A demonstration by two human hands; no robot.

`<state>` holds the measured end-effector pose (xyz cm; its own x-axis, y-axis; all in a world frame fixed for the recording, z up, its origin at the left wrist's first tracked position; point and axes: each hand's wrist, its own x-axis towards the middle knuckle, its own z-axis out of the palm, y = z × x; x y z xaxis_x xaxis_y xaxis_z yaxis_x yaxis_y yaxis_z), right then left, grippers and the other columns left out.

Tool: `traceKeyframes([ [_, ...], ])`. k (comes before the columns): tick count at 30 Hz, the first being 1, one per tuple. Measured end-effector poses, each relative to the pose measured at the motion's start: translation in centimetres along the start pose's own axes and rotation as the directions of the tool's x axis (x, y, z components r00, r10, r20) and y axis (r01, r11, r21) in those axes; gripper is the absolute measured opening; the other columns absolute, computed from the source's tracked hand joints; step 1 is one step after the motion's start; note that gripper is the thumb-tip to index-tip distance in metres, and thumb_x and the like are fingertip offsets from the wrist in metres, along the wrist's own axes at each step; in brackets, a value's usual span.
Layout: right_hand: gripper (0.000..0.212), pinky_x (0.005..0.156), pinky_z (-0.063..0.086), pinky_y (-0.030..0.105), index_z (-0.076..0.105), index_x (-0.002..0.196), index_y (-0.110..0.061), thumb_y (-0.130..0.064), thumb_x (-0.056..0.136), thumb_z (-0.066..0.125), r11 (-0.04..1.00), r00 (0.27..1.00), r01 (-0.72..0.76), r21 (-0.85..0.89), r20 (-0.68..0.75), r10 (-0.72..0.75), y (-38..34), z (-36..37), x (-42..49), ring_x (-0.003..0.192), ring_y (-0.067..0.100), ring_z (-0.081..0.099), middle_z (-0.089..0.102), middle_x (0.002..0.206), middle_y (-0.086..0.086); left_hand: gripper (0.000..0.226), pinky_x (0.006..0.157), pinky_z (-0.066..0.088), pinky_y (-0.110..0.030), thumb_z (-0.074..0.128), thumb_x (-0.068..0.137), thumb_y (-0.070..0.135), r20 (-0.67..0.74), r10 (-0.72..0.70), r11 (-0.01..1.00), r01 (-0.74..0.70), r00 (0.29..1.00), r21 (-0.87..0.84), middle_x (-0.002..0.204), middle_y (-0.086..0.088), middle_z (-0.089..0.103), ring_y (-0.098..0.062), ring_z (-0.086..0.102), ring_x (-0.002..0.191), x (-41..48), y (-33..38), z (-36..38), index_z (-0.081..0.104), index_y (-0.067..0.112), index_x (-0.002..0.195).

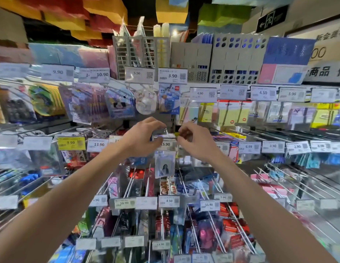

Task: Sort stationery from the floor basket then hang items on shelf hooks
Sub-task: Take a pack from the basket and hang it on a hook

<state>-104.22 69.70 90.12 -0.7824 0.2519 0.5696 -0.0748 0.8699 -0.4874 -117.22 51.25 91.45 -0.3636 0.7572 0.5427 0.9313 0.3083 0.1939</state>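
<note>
Both my hands are raised to one hook of the shelf wall, at the 15.90 price tag (166,144). My left hand (144,136) pinches the top of a clear packet (164,165) that holds a card with a picture of a person; the packet hangs down below the tag. My right hand (194,138) has its fingers curled and pinches the packet's top edge by the hook's tip (167,130). What exactly sits between the right fingertips is too small to tell. The floor basket is out of view.
Rows of metal hooks (203,221) with packaged stationery and price tags jut toward me on every side. Sticky notes (232,114) hang at the upper right. Grey file holders (222,59) and folders stand on the top shelf.
</note>
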Motion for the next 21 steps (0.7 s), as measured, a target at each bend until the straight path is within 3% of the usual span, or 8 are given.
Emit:
traceKeyframes([
  [3, 0.013, 0.076, 0.052, 0.03, 0.064, 0.102, -0.019, -0.026, 0.092, 0.07, 0.999, 0.999, -0.035, -0.026, 0.036, 0.036, 0.1, -0.1, -2.7, 0.082, 0.013, 0.065, 0.069, 0.088, -0.008, 0.03, 0.088, 0.052, -0.034, 0.064, 0.094, 0.025, -0.046, 0.081, 0.996, -0.083, 0.996, -0.044, 0.112, 0.003, 0.064, -0.014, 0.062, 0.096, -1.9, 1.2, 0.9, 0.067, 0.017, 0.123],
  [8, 0.011, 0.071, 0.042, 0.027, 0.063, 0.098, -0.017, -0.021, 0.09, 0.07, 0.983, 0.985, -0.144, -0.111, 0.074, 0.153, -0.4, 1.5, -8.7, 0.08, 0.018, 0.061, 0.067, 0.087, -0.003, 0.034, 0.079, 0.055, -0.039, 0.055, 0.087, 0.034, 0.162, 0.164, 0.985, -0.153, 0.973, -0.082, 0.091, 0.007, 0.066, -0.016, 0.061, 0.081, -5.2, 2.8, 2.9, 0.068, 0.019, 0.115],
  [14, 0.025, 0.08, 0.051, 0.039, 0.065, 0.111, -0.006, -0.024, 0.095, 0.07, 0.92, 0.915, -0.377, -0.106, 0.113, 0.388, -2.2, 4.1, -18.5, 0.087, 0.027, 0.065, 0.064, 0.088, 0.002, 0.046, 0.084, 0.054, -0.045, 0.056, 0.087, 0.038, 0.379, 0.23, 0.968, -0.17, 0.896, -0.186, 0.103, -0.007, 0.069, -0.027, 0.064, 0.091, -10.2, 4.2, 5.2, 0.066, 0.008, 0.122],
  [16, 0.028, 0.088, 0.054, 0.046, 0.064, 0.114, -0.006, -0.026, 0.096, 0.07, 0.873, 0.865, -0.482, -0.082, 0.114, 0.488, -2.9, 4.7, -23.0, 0.097, 0.032, 0.067, 0.068, 0.102, 0.012, 0.05, 0.096, 0.052, -0.043, 0.063, 0.094, 0.034, 0.454, 0.276, 0.958, -0.2, 0.847, -0.208, 0.125, -0.014, 0.067, -0.031, 0.063, 0.111, -12.3, 5.2, 6.5, 0.06, 0.004, 0.134],
  [18, 0.034, 0.095, 0.054, 0.046, 0.062, 0.119, -0.01, -0.03, 0.093, 0.073, 0.817, 0.813, -0.573, -0.06, 0.085, 0.576, -3.8, 4.5, -28.0, 0.105, 0.026, 0.065, 0.066, 0.112, 0.008, 0.054, 0.104, 0.048, -0.042, 0.065, 0.097, 0.031, 0.519, 0.34, 0.939, -0.253, 0.784, -0.232, 0.141, -0.012, 0.059, -0.031, 0.058, 0.126, -14.5, 6.9, 8.3, 0.052, 0.008, 0.144],
  [21, 0.041, 0.099, 0.051, 0.042, 0.061, 0.123, -0.008, -0.028, 0.09, 0.077, 0.709, 0.709, -0.705, -0.03, -0.018, 0.705, -5.7, 3.4, -35.4, 0.102, 0.019, 0.061, 0.062, 0.111, 0.003, 0.056, 0.102, 0.046, -0.037, 0.065, 0.097, 0.029, 0.575, 0.435, 0.9, -0.31, 0.693, -0.307, 0.142, -0.01, 0.057, -0.031, 0.056, 0.127, -17.8, 10.7, 10.9, 0.049, 0.013, 0.148],
])
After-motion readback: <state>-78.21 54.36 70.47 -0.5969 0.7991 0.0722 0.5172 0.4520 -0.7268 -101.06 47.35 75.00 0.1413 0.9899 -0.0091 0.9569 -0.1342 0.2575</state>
